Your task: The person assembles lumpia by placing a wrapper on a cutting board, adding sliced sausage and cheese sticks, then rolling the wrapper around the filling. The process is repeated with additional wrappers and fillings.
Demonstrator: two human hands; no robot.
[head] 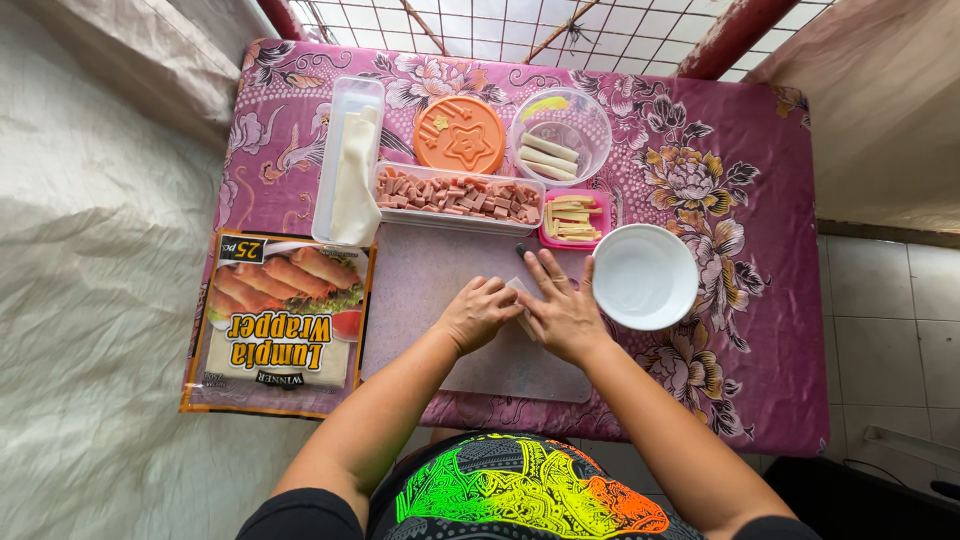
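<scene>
- Head view: the left hand (478, 312) is curling its fingers down onto a pale wrapper (520, 292), which is lying on the cutting board (420, 285) at the middle of the worktop (760, 180).
- The right hand (560, 310) is lying flat with fingers spread, pressing on the same wrapper.
- A white bowl (645, 276) is sitting just right of the right hand.
- A tray of diced meat (458, 195) and a pink dish of cheese sticks (573, 219) are lining the board's far edge.
- A wrapper packet (280, 320) is resting to the left.
</scene>
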